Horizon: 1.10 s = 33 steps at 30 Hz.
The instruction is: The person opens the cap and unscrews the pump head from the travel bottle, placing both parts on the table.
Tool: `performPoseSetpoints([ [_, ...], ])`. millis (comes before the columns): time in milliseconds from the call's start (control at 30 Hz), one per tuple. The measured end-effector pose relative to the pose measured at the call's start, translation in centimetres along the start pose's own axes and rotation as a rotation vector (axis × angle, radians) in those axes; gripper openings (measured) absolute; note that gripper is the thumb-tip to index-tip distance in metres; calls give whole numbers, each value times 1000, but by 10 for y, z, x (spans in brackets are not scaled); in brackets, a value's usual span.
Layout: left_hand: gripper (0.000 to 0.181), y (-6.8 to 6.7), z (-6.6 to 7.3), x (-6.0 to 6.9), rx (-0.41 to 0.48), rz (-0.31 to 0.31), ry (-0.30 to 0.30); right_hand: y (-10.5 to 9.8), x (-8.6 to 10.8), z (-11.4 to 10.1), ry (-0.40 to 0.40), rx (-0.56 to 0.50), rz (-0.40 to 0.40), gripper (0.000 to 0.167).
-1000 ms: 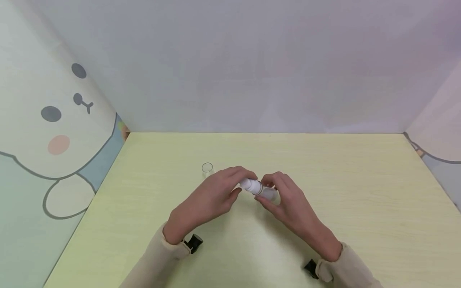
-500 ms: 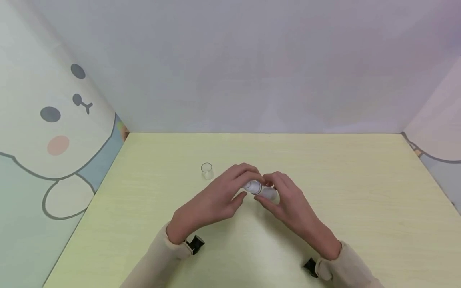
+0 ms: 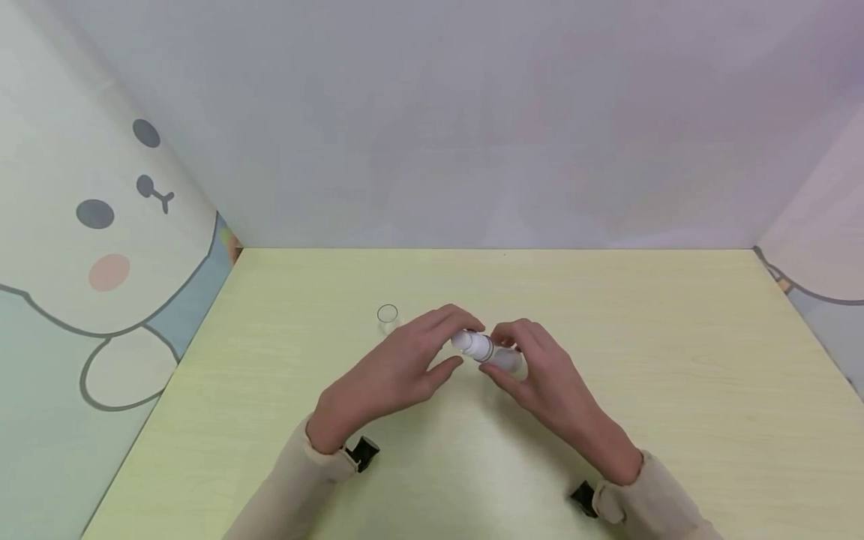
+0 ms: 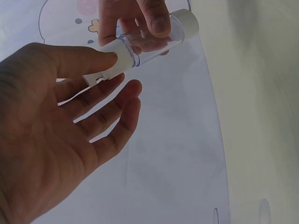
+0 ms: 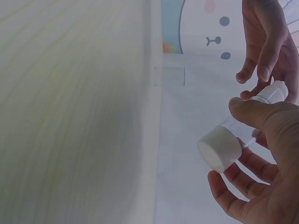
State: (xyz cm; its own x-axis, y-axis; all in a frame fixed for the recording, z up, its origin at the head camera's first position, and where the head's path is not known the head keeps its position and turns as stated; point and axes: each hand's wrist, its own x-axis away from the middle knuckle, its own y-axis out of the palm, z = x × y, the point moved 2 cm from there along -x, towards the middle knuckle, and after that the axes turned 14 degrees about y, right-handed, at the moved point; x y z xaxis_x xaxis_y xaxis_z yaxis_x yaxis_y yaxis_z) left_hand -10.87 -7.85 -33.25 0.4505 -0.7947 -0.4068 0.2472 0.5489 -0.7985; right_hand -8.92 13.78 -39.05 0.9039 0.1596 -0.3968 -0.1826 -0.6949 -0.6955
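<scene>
A small clear bottle with a white pump head is held tilted between the two hands above the table. My right hand grips the clear body between thumb and fingers; its white base sticks out past them in the right wrist view. The left hand curves its thumb and fingers round the pump head. In the left wrist view the left thumb lies across the white head, with fingertips behind it and other fingers spread loosely. How firmly the thumb presses cannot be made out.
A clear, open-rimmed cylinder, like a bottle's overcap, stands on the pale wooden table just beyond the left hand. Behind the table rises a plain wall, and a cartoon-printed panel borders the left side.
The left fingers swung over the pump head to the right, then drew back left, uncovering more of it. The right hand and bottle stay almost in place.
</scene>
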Motion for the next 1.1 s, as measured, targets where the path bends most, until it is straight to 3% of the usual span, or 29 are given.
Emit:
performPoseSetpoints([
  [167,47,2,0,0,0,17,-6,0,0,-1,3,-2,-4,48],
  [300,50,5,2,-3,-7,45,49,0,0,-1,-3,-4,-14,48],
  [500,39,5,3,-4,-43,64,108,0,0,-1,-15,-5,-14,49],
  [600,31,4,2,-3,-44,62,88,1,1,-1,-12,-4,-22,48],
  [900,22,4,1,0,-52,61,-55,2,2,-2,-7,3,-31,46],
  [1100,37,6,1,-2,-85,48,8,1,0,-1,-23,8,-23,49],
])
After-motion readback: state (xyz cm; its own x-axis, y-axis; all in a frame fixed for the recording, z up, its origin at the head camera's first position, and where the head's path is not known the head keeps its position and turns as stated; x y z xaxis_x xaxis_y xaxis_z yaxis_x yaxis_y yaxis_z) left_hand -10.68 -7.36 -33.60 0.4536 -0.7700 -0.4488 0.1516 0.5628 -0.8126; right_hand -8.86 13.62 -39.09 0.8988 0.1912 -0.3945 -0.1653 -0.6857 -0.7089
